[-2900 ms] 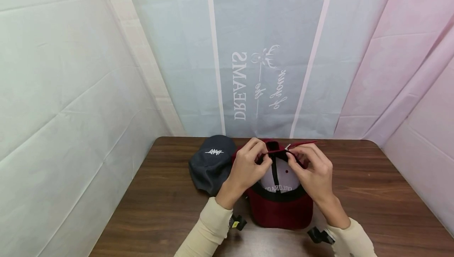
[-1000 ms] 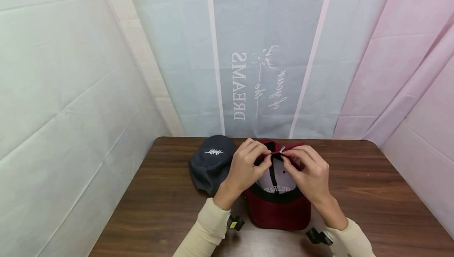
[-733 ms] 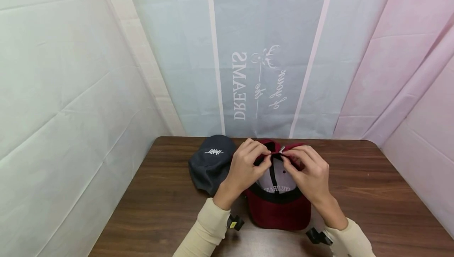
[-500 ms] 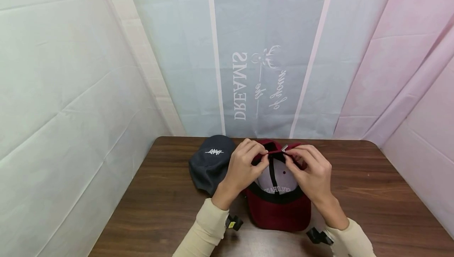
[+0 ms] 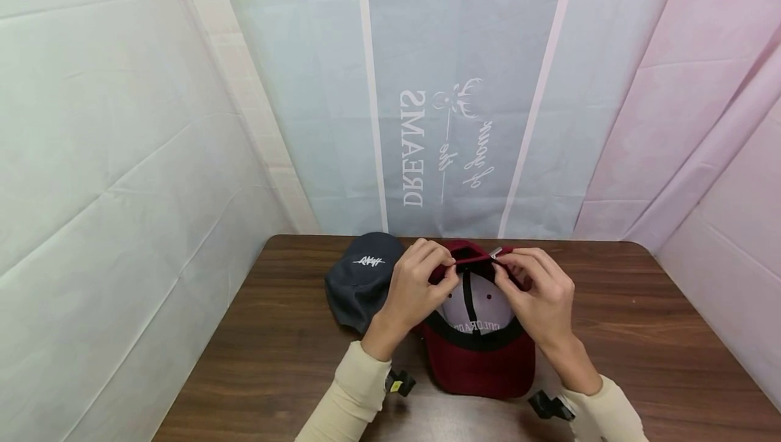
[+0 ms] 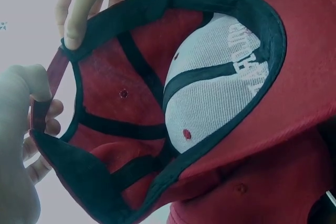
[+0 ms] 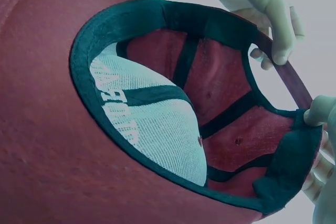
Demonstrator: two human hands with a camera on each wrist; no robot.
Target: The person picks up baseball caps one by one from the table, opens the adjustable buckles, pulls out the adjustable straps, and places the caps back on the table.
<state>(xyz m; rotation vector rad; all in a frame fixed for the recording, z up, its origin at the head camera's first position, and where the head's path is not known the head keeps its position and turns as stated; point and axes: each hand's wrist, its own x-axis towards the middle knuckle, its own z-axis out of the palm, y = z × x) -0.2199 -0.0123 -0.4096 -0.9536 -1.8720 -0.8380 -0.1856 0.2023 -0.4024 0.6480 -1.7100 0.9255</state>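
A dark red baseball cap (image 5: pixel 482 367) lies with its inside facing up and its brim toward me, COLORADO lettering showing through the pale mesh-like front lining (image 6: pixel 210 72). My left hand (image 5: pixel 417 286) pinches the red back strap (image 5: pixel 472 261) left of the opening. My right hand (image 5: pixel 539 296) pinches the cap's back edge beside a small silver buckle (image 5: pixel 495 252). Between the two hands the strap runs nearly straight, as the right wrist view also shows. A loose strap end by the buckle is partly behind my right fingers.
A dark navy cap (image 5: pixel 360 286) with white script stands left of the red cap, partly behind my left hand. More red fabric (image 6: pixel 241 198) with an eyelet shows below the cap in the left wrist view. A fabric backdrop (image 5: pixel 451 35) rises behind the wooden table (image 5: pixel 647 333).
Over the last second my left hand has shifted left and my right hand slightly right. The buckle has moved right, and more strap shows between the hands.
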